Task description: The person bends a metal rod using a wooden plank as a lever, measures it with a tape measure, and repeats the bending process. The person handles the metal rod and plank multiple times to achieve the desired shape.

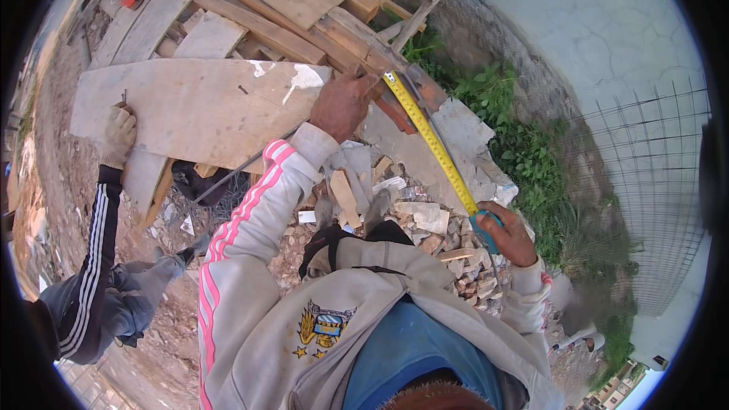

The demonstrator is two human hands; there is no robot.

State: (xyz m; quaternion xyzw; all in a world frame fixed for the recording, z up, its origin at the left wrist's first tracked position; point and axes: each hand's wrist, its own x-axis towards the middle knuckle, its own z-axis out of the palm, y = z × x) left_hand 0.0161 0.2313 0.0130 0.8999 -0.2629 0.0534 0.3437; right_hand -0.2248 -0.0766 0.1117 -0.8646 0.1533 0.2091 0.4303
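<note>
In my right hand (pixel 510 234) is a teal tape measure (pixel 484 226), with the fingers wrapped round its case. Its yellow blade (pixel 429 137) is drawn out and slants up to the left. The blade's far end lies by the wooden beams, a little right of my left hand (pixel 342 105). That hand is closed, fingers curled, beside a reddish-brown piece (pixel 395 115); what it grips is hidden. A thin metal rod (pixel 247 163) runs from the lower left toward my left wrist. A broad plywood board (pixel 197 110) lies just left of that hand.
At left, a co-worker's gloved hand (pixel 119 135) rests at the board's edge by an upright nail (pixel 124 96). Stacked timber (pixel 258 26) fills the far side. Broken rubble (pixel 463 262) covers the ground near my feet. Green plants (pixel 524 137) and wire mesh (pixel 645 182) stand right.
</note>
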